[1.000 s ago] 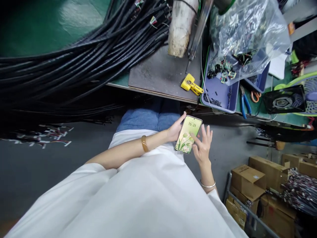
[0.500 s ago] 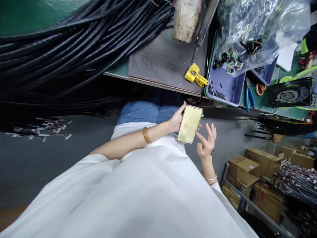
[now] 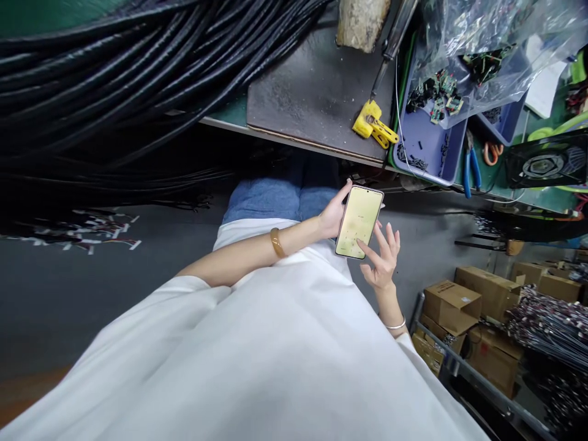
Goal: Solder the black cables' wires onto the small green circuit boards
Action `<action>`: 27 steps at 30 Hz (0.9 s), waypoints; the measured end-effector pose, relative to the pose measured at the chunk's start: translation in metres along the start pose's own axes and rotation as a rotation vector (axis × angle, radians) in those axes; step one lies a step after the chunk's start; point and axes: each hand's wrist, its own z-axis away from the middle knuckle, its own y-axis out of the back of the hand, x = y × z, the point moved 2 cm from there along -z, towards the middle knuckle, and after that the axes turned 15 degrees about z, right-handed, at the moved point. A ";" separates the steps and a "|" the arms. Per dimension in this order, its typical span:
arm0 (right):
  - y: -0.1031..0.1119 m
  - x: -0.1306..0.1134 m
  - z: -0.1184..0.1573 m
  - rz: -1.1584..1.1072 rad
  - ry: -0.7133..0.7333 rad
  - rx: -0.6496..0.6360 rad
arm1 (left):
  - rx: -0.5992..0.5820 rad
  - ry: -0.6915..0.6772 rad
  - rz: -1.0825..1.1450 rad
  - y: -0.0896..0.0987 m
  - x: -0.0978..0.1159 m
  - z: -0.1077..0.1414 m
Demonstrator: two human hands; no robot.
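A smartphone with a lit yellowish screen is held above my lap. My left hand grips it from the left side, its fingers passing behind the phone. On the lower part of the screen faint keypad-like marks show, and a finger of my right hand reaches over them, seemingly touching the glass. The other fingers of that hand are spread apart and hold nothing.
Thick black cables hang over the bench edge at left. A dark board bears a yellow clip-like tool. At right are a purple tray with small parts, blue-handled pliers, a fan and cardboard boxes.
Keypad-like marks have appeared on the phone's screen. My right index finger has moved inward over the lower screen. The whole view has shifted slightly.
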 end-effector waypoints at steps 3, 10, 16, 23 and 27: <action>-0.004 -0.008 -0.007 -0.001 0.067 -0.026 | 0.045 0.006 0.002 0.003 -0.002 -0.001; -0.002 -0.008 -0.003 -0.011 0.001 -0.041 | 0.013 -0.015 0.023 0.007 0.001 -0.002; -0.008 -0.008 -0.010 0.032 0.024 -0.102 | 0.055 -0.033 0.020 0.002 -0.001 0.001; -0.008 -0.004 0.000 0.012 0.010 -0.002 | 0.021 -0.048 0.025 -0.004 0.004 0.003; -0.010 -0.008 0.005 0.021 0.029 -0.005 | -0.032 -0.053 -0.023 -0.002 0.007 0.003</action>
